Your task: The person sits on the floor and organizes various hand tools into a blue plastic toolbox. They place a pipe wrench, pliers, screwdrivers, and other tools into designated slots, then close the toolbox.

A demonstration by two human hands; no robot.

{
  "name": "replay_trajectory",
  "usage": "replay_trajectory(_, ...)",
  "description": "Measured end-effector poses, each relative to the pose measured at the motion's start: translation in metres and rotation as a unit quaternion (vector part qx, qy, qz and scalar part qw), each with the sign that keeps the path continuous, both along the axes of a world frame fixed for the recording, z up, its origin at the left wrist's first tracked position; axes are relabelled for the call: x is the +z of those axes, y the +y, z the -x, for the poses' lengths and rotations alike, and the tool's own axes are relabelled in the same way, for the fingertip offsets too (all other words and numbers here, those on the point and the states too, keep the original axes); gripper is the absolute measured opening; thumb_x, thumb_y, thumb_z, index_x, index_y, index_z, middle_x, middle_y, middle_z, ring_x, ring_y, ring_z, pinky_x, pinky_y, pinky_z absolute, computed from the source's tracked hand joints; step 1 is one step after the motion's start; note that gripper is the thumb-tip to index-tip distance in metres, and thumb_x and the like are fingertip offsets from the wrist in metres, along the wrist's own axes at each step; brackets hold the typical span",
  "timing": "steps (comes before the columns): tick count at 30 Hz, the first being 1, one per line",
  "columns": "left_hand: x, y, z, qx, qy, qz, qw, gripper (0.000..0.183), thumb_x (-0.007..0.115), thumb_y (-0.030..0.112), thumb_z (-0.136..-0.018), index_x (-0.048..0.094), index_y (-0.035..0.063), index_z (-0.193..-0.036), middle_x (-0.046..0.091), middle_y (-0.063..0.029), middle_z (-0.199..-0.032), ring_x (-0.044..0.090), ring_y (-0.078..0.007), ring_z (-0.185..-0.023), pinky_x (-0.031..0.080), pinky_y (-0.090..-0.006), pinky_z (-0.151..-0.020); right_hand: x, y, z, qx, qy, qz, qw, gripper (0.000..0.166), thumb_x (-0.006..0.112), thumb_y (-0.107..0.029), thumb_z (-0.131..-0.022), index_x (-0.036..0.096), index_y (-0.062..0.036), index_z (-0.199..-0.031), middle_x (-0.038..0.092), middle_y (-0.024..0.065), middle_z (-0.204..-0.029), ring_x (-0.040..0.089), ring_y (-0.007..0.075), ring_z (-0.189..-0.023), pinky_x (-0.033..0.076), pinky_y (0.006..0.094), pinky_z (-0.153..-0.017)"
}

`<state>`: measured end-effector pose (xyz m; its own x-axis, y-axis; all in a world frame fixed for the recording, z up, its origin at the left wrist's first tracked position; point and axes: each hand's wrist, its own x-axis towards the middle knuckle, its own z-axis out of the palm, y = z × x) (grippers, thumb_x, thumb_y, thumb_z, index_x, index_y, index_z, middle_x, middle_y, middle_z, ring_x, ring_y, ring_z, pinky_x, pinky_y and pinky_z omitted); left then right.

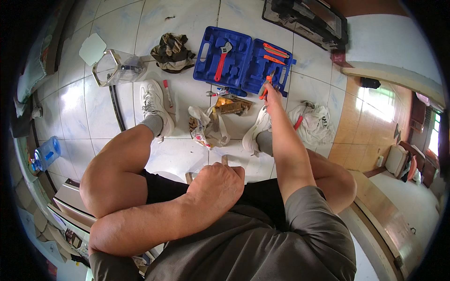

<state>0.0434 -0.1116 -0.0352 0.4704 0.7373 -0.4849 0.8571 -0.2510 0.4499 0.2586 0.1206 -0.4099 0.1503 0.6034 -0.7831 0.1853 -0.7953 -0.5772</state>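
My right hand (pixel 272 96) reaches forward, shut on orange-and-grey pliers (pixel 265 86). The pliers' jaws point into the right half of an open blue plastic tool case (pixel 246 45). That half also holds orange-handled tools (pixel 276 53), one of them apparently a utility knife. An adjustable wrench (pixel 222 61) with a red handle lies in the left half, among vacant moulded recesses. My left hand (pixel 218 184) is curled into a fist close to my body, its palm hidden. A wooden piece (pixel 225 160) shows just beyond the knuckles; whether the fist grips it is unclear.
Between my shoes lie a plastic bag (pixel 211 128), brass-coloured hinges (pixel 233 106) and a red-capped marker (pixel 167 93). A camouflage cloth (pixel 173 52), a clear container (pixel 121 68) and a white cloth (pixel 313 121) sit around them. A black toolbox (pixel 309 23) stands at the upper right.
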Motion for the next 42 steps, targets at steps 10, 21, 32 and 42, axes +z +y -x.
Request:
replay_trajectory(10,0.000,-0.005,0.000,-0.003,-0.006,0.002,1.000,0.021,0.073,0.010,-0.086,0.068,-0.0038,-0.101,0.076,-0.0086,-0.079,0.077,-0.0181,-0.077,0.060,-0.0293,-0.064,0.005,-0.022,-0.012,-0.041,0.024,0.018,0.999,0.026,0.078,-0.037,-0.091,0.065,-0.0150,-0.088,0.062,-0.0002,-0.076,0.051,0.0081,-0.056,0.030,0.0245,-0.042)
replay_trajectory(21,0.001,-0.007,-0.001,0.002,-0.008,0.007,1.000,0.014,0.069,0.008,-0.091,0.066,-0.0012,-0.101,0.074,-0.0099,-0.080,0.077,-0.0218,-0.076,0.062,-0.0351,-0.061,0.007,-0.026,0.005,-0.013,0.002,0.013,1.000,0.032,0.081,-0.040,-0.088,0.068,-0.0114,-0.093,0.062,-0.0007,-0.074,0.053,0.0087,-0.056,0.033,0.0273,-0.046)
replay_trajectory(32,-0.001,-0.009,0.001,0.066,-0.022,0.054,0.996,0.018,0.071,0.011,-0.087,0.069,0.0009,-0.102,0.075,-0.0068,-0.081,0.076,-0.0181,-0.077,0.061,-0.0305,-0.064,-0.004,0.055,0.115,0.280,-0.277,-0.167,0.904,0.067,0.082,-0.055,-0.076,0.076,0.0050,-0.104,0.078,0.0284,-0.111,0.075,0.0445,-0.109,0.059,0.0519,-0.097)
replay_trajectory(42,-0.003,-0.010,0.013,0.054,-0.017,0.059,0.997,0.014,0.069,0.014,-0.089,0.066,0.0044,-0.098,0.069,-0.0048,-0.077,0.071,-0.0167,-0.070,0.059,-0.0309,-0.055,0.018,0.081,0.194,0.418,-0.381,-0.203,0.800,0.076,0.086,-0.053,-0.077,0.068,0.0025,-0.127,0.067,0.0248,-0.132,0.071,0.0400,-0.121,0.060,0.0470,-0.103)
